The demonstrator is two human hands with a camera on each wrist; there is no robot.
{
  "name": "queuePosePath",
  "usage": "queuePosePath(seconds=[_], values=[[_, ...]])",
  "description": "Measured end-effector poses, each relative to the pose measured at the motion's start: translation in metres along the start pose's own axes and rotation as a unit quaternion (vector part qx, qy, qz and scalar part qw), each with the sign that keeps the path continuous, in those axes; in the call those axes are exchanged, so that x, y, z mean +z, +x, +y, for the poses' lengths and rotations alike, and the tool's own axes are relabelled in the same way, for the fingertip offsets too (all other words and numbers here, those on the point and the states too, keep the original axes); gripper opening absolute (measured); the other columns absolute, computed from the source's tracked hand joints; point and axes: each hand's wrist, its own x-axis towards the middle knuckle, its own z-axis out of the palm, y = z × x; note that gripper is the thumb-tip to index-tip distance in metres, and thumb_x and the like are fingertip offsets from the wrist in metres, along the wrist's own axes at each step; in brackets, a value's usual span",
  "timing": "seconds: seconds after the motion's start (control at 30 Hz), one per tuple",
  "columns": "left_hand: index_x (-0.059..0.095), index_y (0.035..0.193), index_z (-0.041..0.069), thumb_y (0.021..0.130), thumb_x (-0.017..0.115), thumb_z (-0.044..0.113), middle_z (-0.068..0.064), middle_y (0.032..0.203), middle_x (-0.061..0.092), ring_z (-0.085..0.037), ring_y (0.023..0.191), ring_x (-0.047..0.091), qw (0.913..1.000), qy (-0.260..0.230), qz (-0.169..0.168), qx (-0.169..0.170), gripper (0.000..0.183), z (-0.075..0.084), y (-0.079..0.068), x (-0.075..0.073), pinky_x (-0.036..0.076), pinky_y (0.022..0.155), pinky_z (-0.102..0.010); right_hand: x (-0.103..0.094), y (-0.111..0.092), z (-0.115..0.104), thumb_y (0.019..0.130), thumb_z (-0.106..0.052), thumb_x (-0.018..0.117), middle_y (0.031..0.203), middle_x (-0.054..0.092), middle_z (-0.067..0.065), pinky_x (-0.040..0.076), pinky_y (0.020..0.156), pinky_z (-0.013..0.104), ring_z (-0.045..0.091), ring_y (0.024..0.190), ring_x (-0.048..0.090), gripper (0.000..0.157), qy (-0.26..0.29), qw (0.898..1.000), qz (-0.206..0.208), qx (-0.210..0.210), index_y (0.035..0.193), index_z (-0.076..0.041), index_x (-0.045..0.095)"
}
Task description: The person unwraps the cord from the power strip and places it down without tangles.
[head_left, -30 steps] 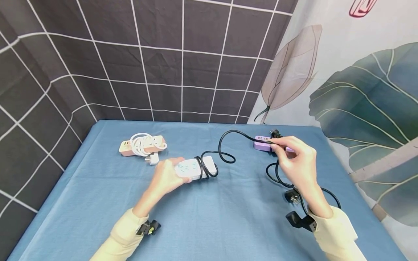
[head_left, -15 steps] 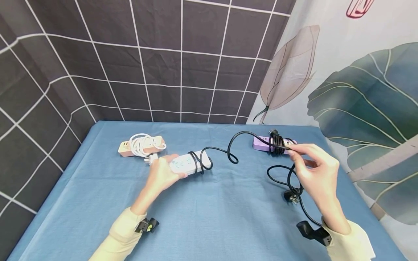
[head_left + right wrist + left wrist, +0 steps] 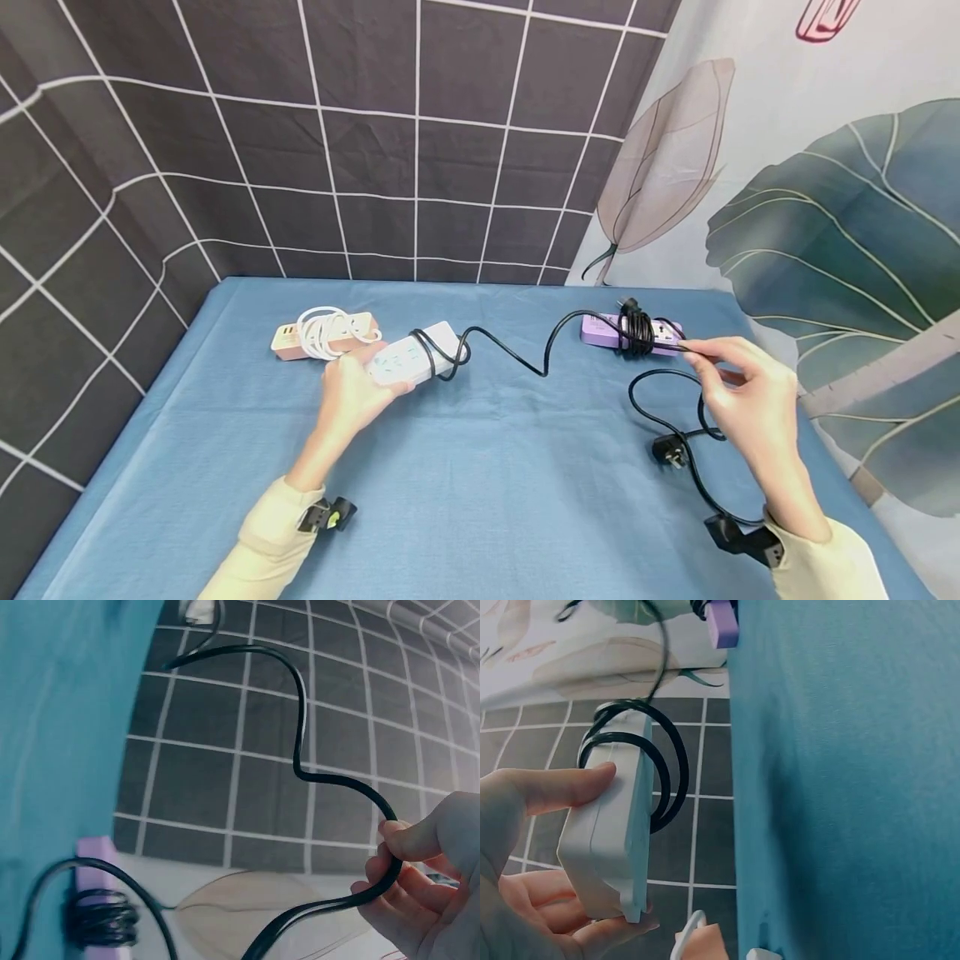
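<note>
White power strip (image 3: pixel 399 363): gripped in my left hand (image 3: pixel 349 388), well left of the purple strip (image 3: pixel 600 332). Black cord (image 3: pixel 543 373): pinched in my right hand (image 3: pixel 752 400), right of the purple strip. Change: mid-span loop opened to a bend; wraps remain, so freeing looks partial.

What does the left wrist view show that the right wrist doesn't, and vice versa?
Left wrist only: the left hand gripping a white oblong plastic power strip, and a peach plastic corner. Right wrist only: the right hand pinching a thin black cord; the pale fragment up top is unclear. Both: that cord, a purple plastic power strip, blue cloth, dark gridded fabric.
</note>
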Motion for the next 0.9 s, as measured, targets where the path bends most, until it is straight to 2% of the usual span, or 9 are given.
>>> queuePosePath(seconds=[0.1,0.2,0.33,0.47,0.6,0.7,0.9], values=[[0.068,0.115,-0.001,0.059,0.087,0.024,-0.022,0.108,0.070,-0.041,0.091,0.062,0.9998,-0.005,0.016,0.006,0.065,0.001,0.000,-0.004,0.043,0.079,-0.048,0.006,-0.002,0.010,0.080,0.003,0.071,0.086,0.068,-0.013,0.035,0.074,-0.004,-0.020,0.075,0.046,0.015,-0.026,0.999,-0.029,-0.004,0.091,-0.007,0.076],[0.068,0.115,-0.001,0.059,0.087,0.023,-0.022,0.110,0.069,-0.043,0.093,0.061,0.9996,-0.004,0.024,0.016,0.064,0.004,0.000,-0.007,0.043,0.079,-0.050,0.014,-0.005,0.017,0.078,0.003,0.073,0.083,0.071,0.007,0.035,0.071,-0.003,-0.019,0.075,0.045,0.015,-0.051,0.997,-0.057,-0.022,0.088,-0.007,0.076],[0.067,0.116,0.000,0.060,0.087,0.024,-0.021,0.116,0.067,-0.043,0.099,0.061,0.9996,-0.001,0.019,0.019,0.064,0.008,-0.001,-0.009,0.042,0.083,-0.052,0.024,-0.009,0.023,0.076,0.004,0.075,0.083,0.071,0.004,0.036,0.061,0.009,-0.006,0.069,0.049,0.018,-0.069,0.991,-0.102,-0.043,0.086,-0.011,0.076],[0.068,0.115,0.001,0.060,0.087,0.024,-0.020,0.113,0.069,-0.042,0.097,0.062,0.9997,-0.006,0.013,0.019,0.062,0.013,-0.003,-0.011,0.043,0.081,-0.050,0.032,-0.014,0.029,0.075,0.003,0.076,0.084,0.070,0.004,0.037,0.055,0.021,0.011,0.067,0.054,0.019,-0.073,0.984,-0.157,-0.049,0.086,-0.013,0.076],[0.069,0.114,0.002,0.060,0.086,0.024,-0.019,0.109,0.070,-0.039,0.093,0.063,0.9996,-0.008,0.011,0.025,0.060,0.019,-0.006,-0.012,0.044,0.078,-0.049,0.040,-0.020,0.034,0.074,0.004,0.076,0.086,0.070,0.005,0.047,0.062,0.035,0.022,0.075,0.062,0.020,-0.066,0.974,-0.210,-0.053,0.086,-0.012,0.076],[0.069,0.112,0.005,0.059,0.087,0.025,-0.016,0.106,0.071,-0.036,0.090,0.063,0.9995,-0.008,0.008,0.028,0.059,0.021,-0.008,-0.011,0.044,0.076,-0.047,0.047,-0.023,0.039,0.073,0.004,0.076,0.087,0.070,0.005,0.050,0.071,0.045,0.026,0.082,0.065,0.020,-0.062,0.969,-0.234,-0.058,0.086,-0.011,0.076],[0.070,0.110,0.007,0.057,0.087,0.026,-0.015,0.105,0.072,-0.035,0.091,0.064,0.9993,-0.011,0.003,0.036,0.059,0.024,-0.010,-0.008,0.043,0.080,-0.048,0.056,-0.027,0.046,0.075,0.004,0.075,0.086,0.070,0.005,0.051,0.076,0.047,0.027,0.084,0.065,0.018,-0.076,0.954,-0.288,-0.044,0.084,-0.012,0.076]])
